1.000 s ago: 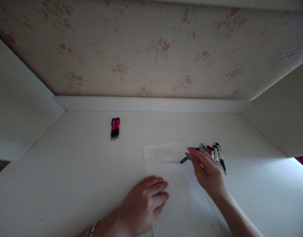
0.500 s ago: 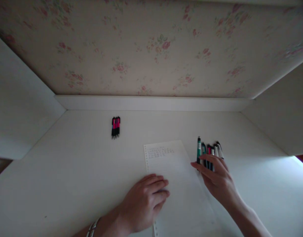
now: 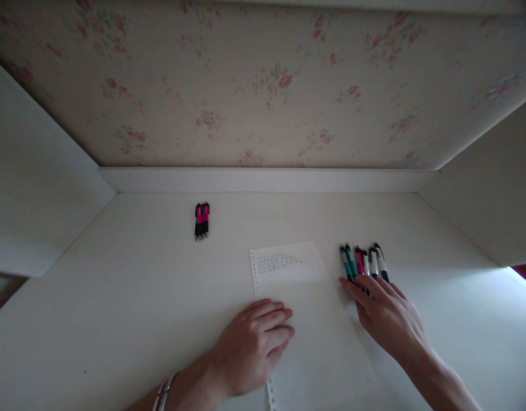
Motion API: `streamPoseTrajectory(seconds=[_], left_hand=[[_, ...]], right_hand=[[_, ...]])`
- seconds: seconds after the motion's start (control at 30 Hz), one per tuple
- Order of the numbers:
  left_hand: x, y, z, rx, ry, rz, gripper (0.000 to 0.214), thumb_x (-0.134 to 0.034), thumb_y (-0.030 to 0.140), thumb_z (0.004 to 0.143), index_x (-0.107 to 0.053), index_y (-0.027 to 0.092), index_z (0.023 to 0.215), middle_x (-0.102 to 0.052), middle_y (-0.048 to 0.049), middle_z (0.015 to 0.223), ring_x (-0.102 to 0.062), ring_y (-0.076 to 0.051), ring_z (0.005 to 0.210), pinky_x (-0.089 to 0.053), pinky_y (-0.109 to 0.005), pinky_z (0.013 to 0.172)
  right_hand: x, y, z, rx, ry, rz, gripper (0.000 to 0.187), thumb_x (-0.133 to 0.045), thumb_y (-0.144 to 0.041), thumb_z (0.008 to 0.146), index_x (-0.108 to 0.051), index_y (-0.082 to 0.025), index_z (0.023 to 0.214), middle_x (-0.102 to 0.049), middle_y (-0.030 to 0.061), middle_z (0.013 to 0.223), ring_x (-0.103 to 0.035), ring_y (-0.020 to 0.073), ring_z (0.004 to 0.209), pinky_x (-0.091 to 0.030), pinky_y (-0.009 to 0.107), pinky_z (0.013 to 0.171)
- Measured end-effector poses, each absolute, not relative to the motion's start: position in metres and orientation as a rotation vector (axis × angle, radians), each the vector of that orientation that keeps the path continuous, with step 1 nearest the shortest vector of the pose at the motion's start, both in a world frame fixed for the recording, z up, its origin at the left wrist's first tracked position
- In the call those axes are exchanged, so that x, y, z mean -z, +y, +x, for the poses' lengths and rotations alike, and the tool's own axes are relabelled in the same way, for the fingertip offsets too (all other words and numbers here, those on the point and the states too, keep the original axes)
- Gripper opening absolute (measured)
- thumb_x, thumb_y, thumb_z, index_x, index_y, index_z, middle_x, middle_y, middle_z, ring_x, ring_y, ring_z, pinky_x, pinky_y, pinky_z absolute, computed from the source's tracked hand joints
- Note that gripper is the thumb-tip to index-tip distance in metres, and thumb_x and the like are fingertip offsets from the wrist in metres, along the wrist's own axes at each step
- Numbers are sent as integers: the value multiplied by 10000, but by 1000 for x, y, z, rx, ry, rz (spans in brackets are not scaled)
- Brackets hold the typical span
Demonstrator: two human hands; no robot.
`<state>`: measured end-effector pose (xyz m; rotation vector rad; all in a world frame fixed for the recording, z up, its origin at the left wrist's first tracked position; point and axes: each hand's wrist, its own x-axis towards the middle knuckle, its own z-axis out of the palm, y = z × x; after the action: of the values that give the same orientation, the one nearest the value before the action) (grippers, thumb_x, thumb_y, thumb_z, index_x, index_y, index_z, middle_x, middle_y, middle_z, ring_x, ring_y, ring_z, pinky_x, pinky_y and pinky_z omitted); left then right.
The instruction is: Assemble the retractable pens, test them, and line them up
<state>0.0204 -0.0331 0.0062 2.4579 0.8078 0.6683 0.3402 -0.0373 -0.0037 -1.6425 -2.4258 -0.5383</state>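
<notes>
Green pens seemingly touch the bent right hand.

A single head-worn view looks forward and down across the surface from its near side, above and near the hands, wide enough to take in the far edge, both far corners and the flowered wall behind.

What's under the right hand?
The upper parts of green pens, a pink pen and white pens show just beyond the right hand. It hides their tips; what else lies beneath the palm cannot be seen.
</notes>
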Motion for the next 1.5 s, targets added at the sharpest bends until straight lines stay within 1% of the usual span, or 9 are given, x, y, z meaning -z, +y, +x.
streamPoseTrajectory(seconds=[0.2,0.33,0.5,0.63,0.73,0.93,1.1,1.23,1.5], left_hand=[[-10,-35,22,-722,813,2422,183,-566,201,966,-723,221,1057,-722,-2,1199,-647,-165,1116,-472,-337,1066],[-25,-24,13,-791,945,2370,193,-539,188,964,-721,201,1024,-739,-40,1111,-672,-167,1029,-509,-305,978],[-46,34,-31,-565,1720,2155,281,-436,353,1003,-664,198,950,-734,-39,870,-685,-183,785,-510,-281,733],[-48,95,-77,-178,2214,1943,426,-322,477,1000,-628,182,1033,-742,-104,966,-708,-269,865,-475,-304,685],[-40,128,-100,-1,2227,1870,535,-300,564,971,-643,157,1028,-753,-145,915,-720,-326,853,-481,-335,666],[-27,161,-108,229,2185,1834,585,-324,557,995,-641,83,1125,-706,-236,1076,-678,-382,1020,-512,-449,815],[-29,173,-111,341,2126,1785,341,-605,334,962,-583,156,1252,-612,-108,1247,-640,-247,1049,-555,-450,875],[-36,174,-114,375,2064,1794,353,-622,326,954,-575,161,1262,-605,-103,1257,-636,-244,1055,-558,-448,877],[-43,155,-115,231,2050,1866,453,-341,411,970,-681,130,869,-710,-144,805,-686,-295,760,-436,-321,618]], right_hand=[[8,-42,340,559,-2281,-1746,451,-469,-50,823,-741,-237,1131,-703,102,1064,-686,242,809,-553,351,668],[12,-45,337,563,-2102,-1664,338,-475,-130,904,-738,-205,1103,-691,108,1057,-689,224,763,-557,337,644],[17,-46,331,499,-2055,-1518,275,-483,-142,945,-713,-177,1092,-688,112,1079,-703,221,798,-557,337,698],[18,-46,326,391,-2030,-1495,259,-489,-165,960,-699,-180,1110,-693,112,1075,-711,226,811,-559,336,692],[19,-46,323,341,-2015,-1494,251,-490,-170,964,-699,-193,1101,-694,110,1073,-716,229,806,-561,337,680],[21,-46,322,151,-1984,-1494,268,-474,-160,968,-675,-213,1136,-677,106,1112,-729,215,852,-569,291,672],[18,-48,319,47,-1918,-1464,250,-483,-147,969,-666,-207,1128,-668,107,1103,-723,208,908,-567,279,743],[18,-48,318,-10,-1907,-1440,245,-497,-146,963,-679,-197,1119,-669,107,1095,-720,203,922,-563,265,766],[18,-46,315,-97,-1872,-1425,245,-509,-148,955,-701,-208,1094,-684,99,1072,-725,191,896,-569,248,753]])
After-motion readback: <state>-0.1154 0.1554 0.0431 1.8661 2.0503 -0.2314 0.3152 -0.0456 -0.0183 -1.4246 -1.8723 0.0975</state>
